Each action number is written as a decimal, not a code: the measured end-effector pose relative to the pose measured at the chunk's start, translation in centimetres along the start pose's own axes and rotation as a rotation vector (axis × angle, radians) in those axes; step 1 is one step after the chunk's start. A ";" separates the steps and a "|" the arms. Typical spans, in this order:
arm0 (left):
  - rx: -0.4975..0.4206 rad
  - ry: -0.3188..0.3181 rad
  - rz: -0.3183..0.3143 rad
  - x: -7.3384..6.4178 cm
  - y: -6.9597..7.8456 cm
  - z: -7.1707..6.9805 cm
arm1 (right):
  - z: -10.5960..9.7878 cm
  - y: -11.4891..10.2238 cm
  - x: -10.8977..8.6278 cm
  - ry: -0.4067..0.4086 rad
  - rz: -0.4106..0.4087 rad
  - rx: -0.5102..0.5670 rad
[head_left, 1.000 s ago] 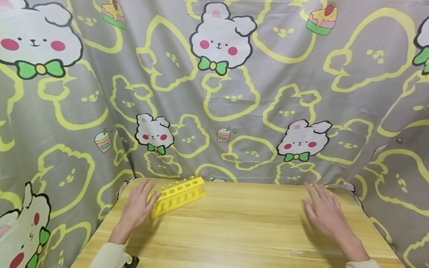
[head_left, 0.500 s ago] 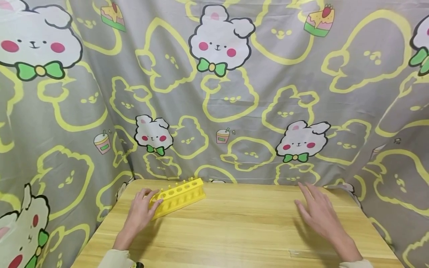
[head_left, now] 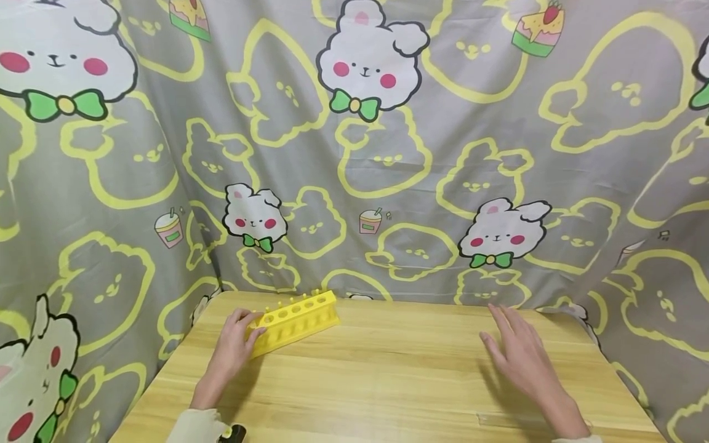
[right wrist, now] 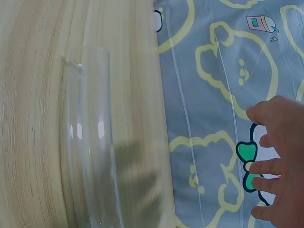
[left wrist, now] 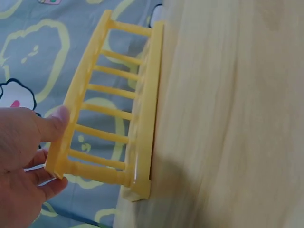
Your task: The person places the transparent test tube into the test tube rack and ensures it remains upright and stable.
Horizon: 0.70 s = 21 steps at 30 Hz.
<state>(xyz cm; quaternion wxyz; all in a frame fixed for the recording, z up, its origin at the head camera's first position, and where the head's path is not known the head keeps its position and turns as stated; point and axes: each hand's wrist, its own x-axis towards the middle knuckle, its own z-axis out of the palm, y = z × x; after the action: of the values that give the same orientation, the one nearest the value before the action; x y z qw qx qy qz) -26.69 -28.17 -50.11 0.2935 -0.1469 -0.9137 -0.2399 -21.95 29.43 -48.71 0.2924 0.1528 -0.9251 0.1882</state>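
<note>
One clear tube [right wrist: 93,142] lies flat; left fingers [left wrist: 58,122] pinch a yellow rack [head_left: 297,325] — right fingers [right wrist: 270,166] apart.

Rabbit-print cloth [head_left: 354,166] behind wooden table [head_left: 382,381]

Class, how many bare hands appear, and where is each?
2: the left hand grips one end of the yellow plastic rack with round holes; the right hand hovers above the pale wooden tabletop, holding nothing.
</note>
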 end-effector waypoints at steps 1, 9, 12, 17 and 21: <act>-0.003 -0.001 -0.004 0.1 0.1 0.0 | 0.1 -0.1 0.0 0.001 -0.003 0.001; -0.044 -0.015 -0.050 0.5 0.5 -0.1 | 0.7 -0.4 0.1 0.024 -0.022 -0.008; -0.063 -0.030 -0.087 0.6 0.6 -0.1 | 0.8 -0.5 0.1 0.035 -0.038 -0.009; -0.073 -0.010 -0.094 0.5 0.5 -0.1 | 1.1 -1.0 0.2 0.024 -0.037 0.002; -0.076 0.024 -0.073 0.2 0.4 0.2 | 1.3 -1.6 0.5 0.010 -0.031 0.010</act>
<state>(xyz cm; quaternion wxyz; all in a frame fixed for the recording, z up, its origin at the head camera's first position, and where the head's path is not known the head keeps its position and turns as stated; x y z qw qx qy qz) -26.75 -27.69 -49.96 0.2895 -0.1216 -0.9050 -0.2869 -22.36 27.41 -48.96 0.2993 0.1674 -0.9202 0.1889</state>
